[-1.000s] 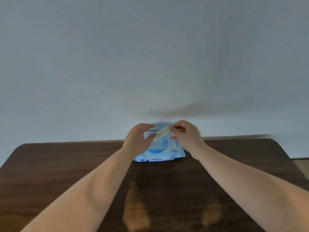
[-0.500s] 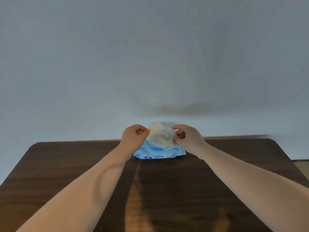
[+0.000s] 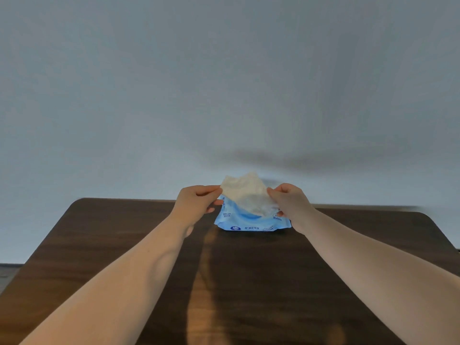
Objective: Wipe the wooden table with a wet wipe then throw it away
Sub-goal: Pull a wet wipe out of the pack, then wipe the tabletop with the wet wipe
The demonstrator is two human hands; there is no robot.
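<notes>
A white wet wipe (image 3: 247, 194) is stretched out in the air between my two hands, above a light blue wipes pack (image 3: 249, 224) that lies on the far middle of the dark wooden table (image 3: 112, 245). My left hand (image 3: 198, 201) pinches the wipe's left edge. My right hand (image 3: 290, 201) pinches its right edge. The wipe covers the upper part of the pack; the pack's opening is hidden behind it.
A plain pale wall (image 3: 224, 83) rises right behind the table's far edge. The table has rounded corners at the far left and far right. A strip of floor (image 3: 7, 272) shows past the left edge.
The wipe came out of the pack as a narrow strip in my right hand. My left hand took its other edge, and both hands moved apart, spreading it open.
</notes>
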